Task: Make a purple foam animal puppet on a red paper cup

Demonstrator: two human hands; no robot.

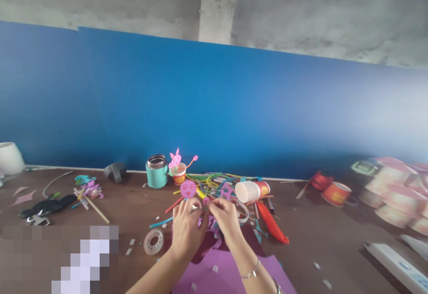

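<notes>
My left hand is closed, its fingertips curled beside those of my right hand, and what it grips is hidden. My right hand pinches a small pink paper piece between thumb and forefinger. Just above my left fingers shows a round pink paper face with drawn eyes and mouth; I cannot tell whether it is held. Below both hands lie purple paper cut-outs and a purple sheet. A tape roll rests left of my left hand.
At the back stand a teal open jar and a paper cup with a pink paper figure. Coloured pipe cleaners are heaped centrally. Stacked paper cups lie right, near a red feather-shaped piece. A power strip sits far right.
</notes>
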